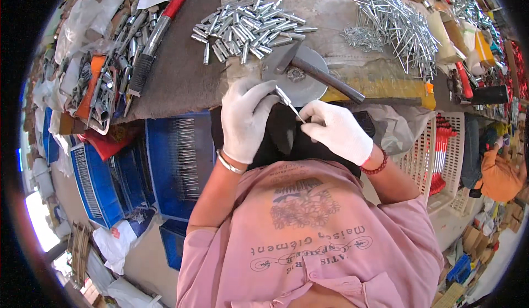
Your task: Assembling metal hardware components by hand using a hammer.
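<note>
My gloved left hand (242,119) pinches a short silver metal tube (282,96) between thumb and fingers, tilted down to the right. My gloved right hand (339,130) grips a thin metal pin (298,117) that meets the tube's lower end; how deep it sits inside I cannot tell. Just beyond my hands, a hammer (329,81) lies across a round grey metal disc (309,95) at the bench edge. Behind the disc, similar silver tubes (245,28) are heaped. A pile of long thin pins (394,24) spreads to the right.
Metal tools and an orange clamp (92,82) crowd the bench's left, beside a red-and-black bar (157,35). Blue crates (151,170) holding metal pins stand lower left. A cream basket (421,159) with red parts stands right. A person in orange (498,173) is far right.
</note>
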